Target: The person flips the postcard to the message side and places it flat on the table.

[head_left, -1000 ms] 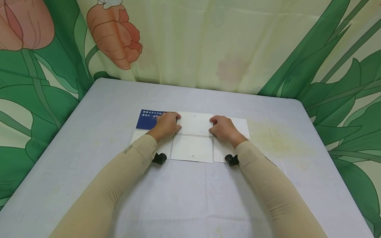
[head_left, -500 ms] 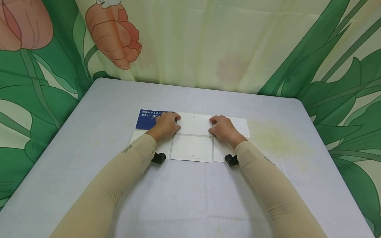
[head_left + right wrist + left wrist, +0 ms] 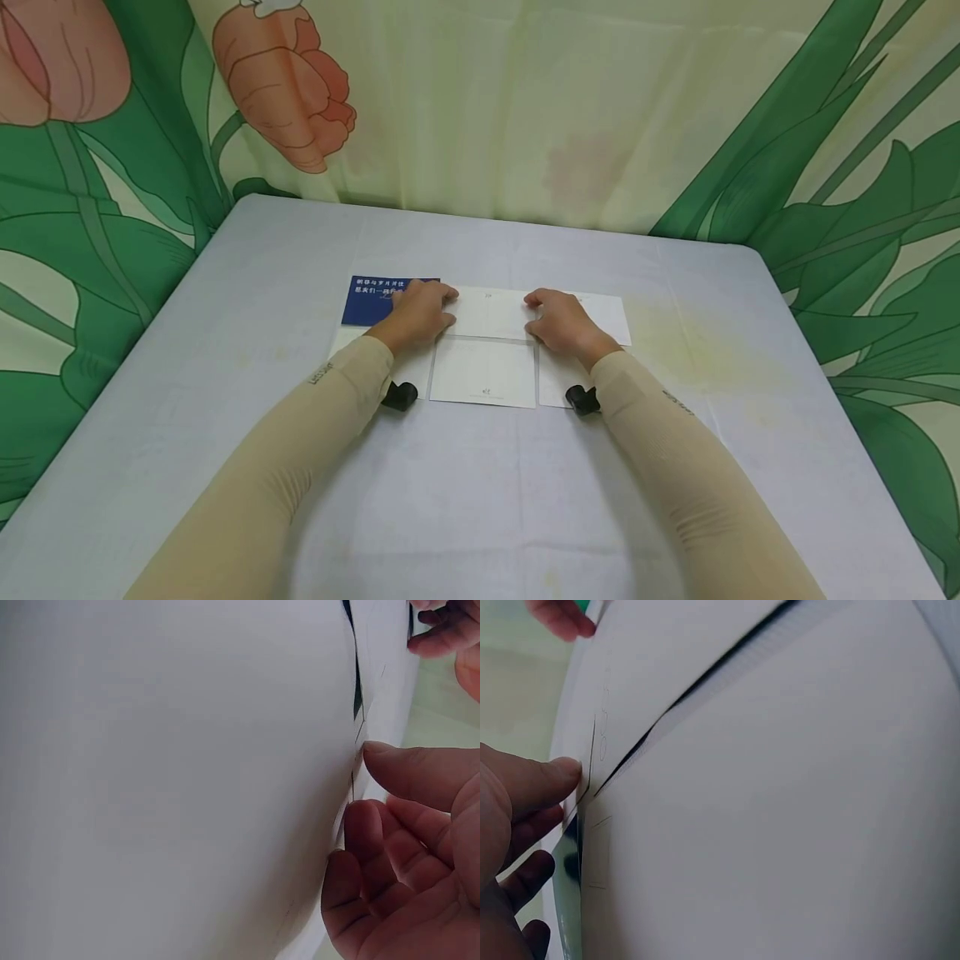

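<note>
A white postcard [image 3: 489,313] with faint print lies flat in the middle of the back row, between my hands in the head view. My left hand [image 3: 420,313] touches its left end, thumb and forefinger spread apart along the edge. At the right end, my right hand [image 3: 564,322] rests in the same way. The left wrist view has the left thumb [image 3: 561,778] on the card's corner. In the right wrist view, the right thumb [image 3: 397,769] meets the edge, other fingers bent. A blue card [image 3: 367,305] with white lettering is partly hidden behind the left hand.
Another white card [image 3: 607,317] lies right of the right hand. In front are a middle white card [image 3: 483,371], a left one [image 3: 418,367] and a right one [image 3: 557,382], partly covered by my arms. All sit on a white-clothed table [image 3: 480,492] before a floral curtain [image 3: 495,108].
The middle back card has shifted very slightly toward me, with both hands still at its ends. The head view has drifted a little.
</note>
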Demonstrator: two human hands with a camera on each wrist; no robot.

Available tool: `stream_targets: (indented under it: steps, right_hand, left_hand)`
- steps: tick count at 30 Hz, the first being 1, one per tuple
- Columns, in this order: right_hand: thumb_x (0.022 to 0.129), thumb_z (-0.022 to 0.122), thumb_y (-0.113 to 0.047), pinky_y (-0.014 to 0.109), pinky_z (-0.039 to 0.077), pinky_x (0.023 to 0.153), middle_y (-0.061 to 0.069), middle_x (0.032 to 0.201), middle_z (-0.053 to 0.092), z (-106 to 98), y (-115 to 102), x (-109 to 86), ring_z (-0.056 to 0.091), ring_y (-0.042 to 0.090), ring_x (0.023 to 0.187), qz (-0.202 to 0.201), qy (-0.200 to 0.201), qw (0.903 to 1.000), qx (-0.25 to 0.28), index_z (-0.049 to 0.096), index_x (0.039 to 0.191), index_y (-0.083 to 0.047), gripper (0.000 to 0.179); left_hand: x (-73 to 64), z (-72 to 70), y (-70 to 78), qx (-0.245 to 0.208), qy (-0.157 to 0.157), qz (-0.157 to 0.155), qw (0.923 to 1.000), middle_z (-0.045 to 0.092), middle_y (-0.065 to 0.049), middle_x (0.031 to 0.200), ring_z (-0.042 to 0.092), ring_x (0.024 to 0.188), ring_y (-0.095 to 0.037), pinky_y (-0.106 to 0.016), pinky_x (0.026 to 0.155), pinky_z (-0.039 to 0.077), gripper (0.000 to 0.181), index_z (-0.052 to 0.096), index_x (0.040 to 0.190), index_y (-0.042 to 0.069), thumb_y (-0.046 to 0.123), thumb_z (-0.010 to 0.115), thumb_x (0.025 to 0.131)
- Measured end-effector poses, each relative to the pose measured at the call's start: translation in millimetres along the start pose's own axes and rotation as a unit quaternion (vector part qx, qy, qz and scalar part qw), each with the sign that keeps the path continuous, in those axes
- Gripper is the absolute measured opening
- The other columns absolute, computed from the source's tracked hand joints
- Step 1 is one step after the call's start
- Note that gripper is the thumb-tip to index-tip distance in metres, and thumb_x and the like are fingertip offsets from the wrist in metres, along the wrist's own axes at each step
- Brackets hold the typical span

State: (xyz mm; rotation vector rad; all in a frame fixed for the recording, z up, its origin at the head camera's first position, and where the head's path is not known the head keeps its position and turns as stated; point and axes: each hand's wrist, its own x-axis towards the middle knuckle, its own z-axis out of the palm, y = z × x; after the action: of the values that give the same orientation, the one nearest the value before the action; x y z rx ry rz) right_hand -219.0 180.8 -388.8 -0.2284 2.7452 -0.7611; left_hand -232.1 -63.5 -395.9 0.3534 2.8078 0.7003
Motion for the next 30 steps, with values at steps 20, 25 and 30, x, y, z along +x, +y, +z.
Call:
stream_targets:
  steps: [20,25,30]
  right_hand:
    - [0.092,0.059,-0.003,0.046,0.031,0.113,0.015,0.139,0.055,-1.7,-6.1,-0.1,0.043,0.032,0.136,0.006,-0.009,0.9998,-0.017,0.052,0.139,0.002,0.049]
    - [0.093,0.059,-0.005,0.046,0.031,0.113,0.016,0.140,0.054,-2.3,-8.7,-1.6,0.043,0.033,0.136,0.001,-0.010,0.9994,-0.032,0.051,0.141,0.002,0.049]
    - [0.095,0.057,-0.011,0.045,0.036,0.110,0.017,0.139,0.054,-6.3,-14.5,-3.5,0.048,0.033,0.130,-0.013,0.012,0.9997,-0.019,0.052,0.140,0.001,0.047]
  left_hand:
    - [2.6,0.1,0.8,0.013,-0.006,-0.003,0.9999,0.058,-0.007,0.141,0.040,0.135,-0.034,-0.057,0.106,0.025,0.046,0.061,0.138,0.013,0.020,0.071,0.093]
    - [2.5,1.5,0.0,0.007,0.002,-0.005,1.0000,0.059,-0.006,0.140,0.040,0.135,-0.033,-0.059,0.108,0.023,0.046,0.062,0.138,0.012,0.021,0.071,0.093]
    - [0.3,-0.8,-3.9,-0.015,0.017,-0.001,0.9997,0.059,-0.006,0.139,0.041,0.133,-0.032,-0.055,0.103,0.026,0.046,0.062,0.137,0.012,0.023,0.070,0.093]
